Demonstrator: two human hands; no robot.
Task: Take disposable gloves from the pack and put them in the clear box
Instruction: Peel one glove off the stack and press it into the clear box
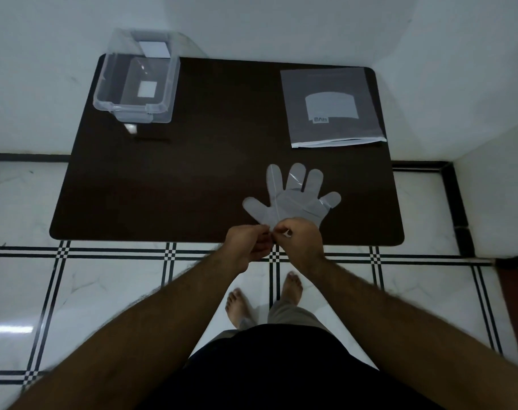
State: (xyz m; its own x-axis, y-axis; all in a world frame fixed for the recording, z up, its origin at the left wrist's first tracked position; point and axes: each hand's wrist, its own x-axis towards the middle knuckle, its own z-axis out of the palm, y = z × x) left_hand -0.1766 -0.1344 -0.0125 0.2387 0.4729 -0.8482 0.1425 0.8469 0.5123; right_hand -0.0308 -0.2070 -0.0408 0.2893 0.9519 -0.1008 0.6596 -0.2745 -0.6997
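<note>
Pinching glove cuff, both hands.
Left hand (247,244) and right hand (299,236) grip glove (293,199); fingers fan toward 12 o'clock.

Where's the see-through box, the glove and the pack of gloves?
clear box (163,106), head view, near rim.
glove (293,202), head view, palm.
pack (331,105), head view, its middle label.
</note>
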